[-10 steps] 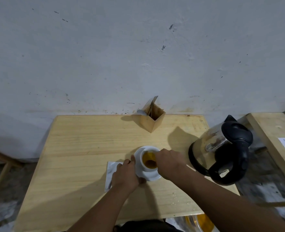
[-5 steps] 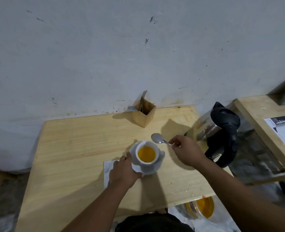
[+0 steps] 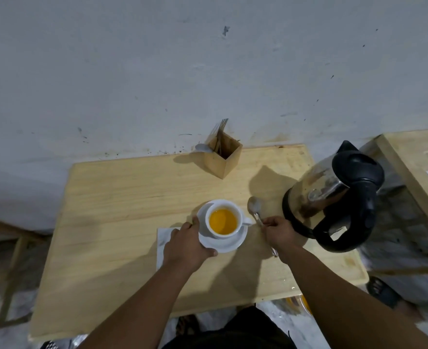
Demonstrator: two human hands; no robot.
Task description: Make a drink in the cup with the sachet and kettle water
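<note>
A plain home tea corner. A wooden counter (image 3: 122,197) stands against a stained wall (image 3: 157,71). It carries a kettle (image 3: 333,195) and a cutlery box (image 3: 223,157).

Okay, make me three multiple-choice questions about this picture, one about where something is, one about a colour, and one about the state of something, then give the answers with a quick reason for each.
1. Where is the kettle relative to the cup?
A. to its left
B. to its right
C. behind it against the wall

2. What colour is the drink in the cup?
A. orange
B. black
C. green

3. What is the right hand doing with the spoon?
A. stirring the drink
B. holding it with its bowl beside the saucer
C. not touching it

Answers: B, the kettle stands at the table's right edge; A, the liquid is bright orange; B, the spoon bowl lies outside the cup, handle in the fingers.
</note>
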